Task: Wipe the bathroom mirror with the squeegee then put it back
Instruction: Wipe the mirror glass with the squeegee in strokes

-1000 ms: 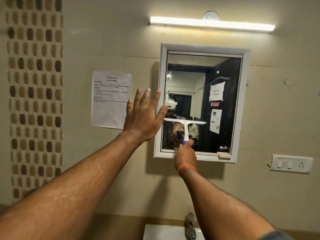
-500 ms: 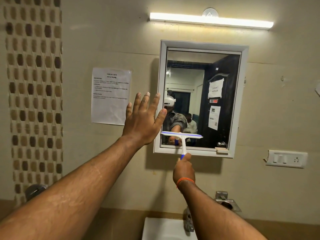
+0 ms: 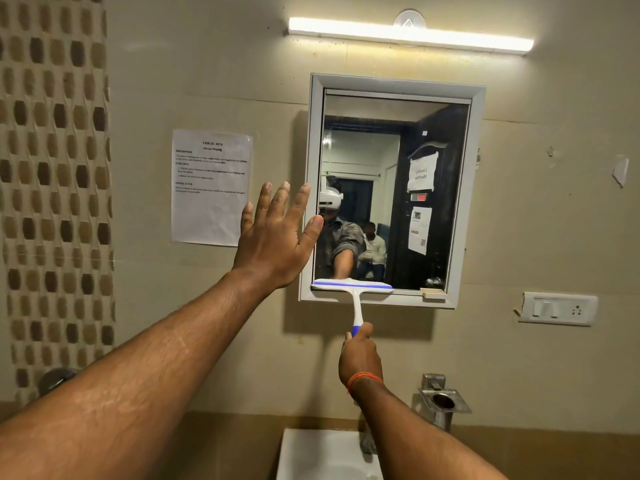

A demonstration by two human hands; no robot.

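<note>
The squeegee (image 3: 353,287) is held by its handle in the right hand (image 3: 360,358), fingers wrapped shut round the blue grip, low centre of frame. Its blade lies level across the lower left edge of the mirror (image 3: 391,188), at the bottom frame rail. The left hand (image 3: 273,237) is held flat, fingers spread and empty, at the mirror's left frame; whether the palm touches the wall cannot be told.

Risks, as judged:
- The blade is at the end of its travel against the rail; any water pushed down may collect there and streak if the blade is lifted carelessly.
- Only the left part of the glass is spanned by the blade, so the right strip may be left unwiped if no further pass is made.
- The small ledge piece (image 3: 433,292) at the lower right rail could be knocked by a sideways stroke.
- The grip is far down the handle, so pressure on the blade may be uneven.

Not resolved:
- Smears or wetness on the glass cannot be made out.
- The squeegee's storage place is not identified.
- The basin (image 3: 322,455) is cut off by the bottom of frame.
- The notice (image 3: 211,187) text is mostly too small to read.
</note>
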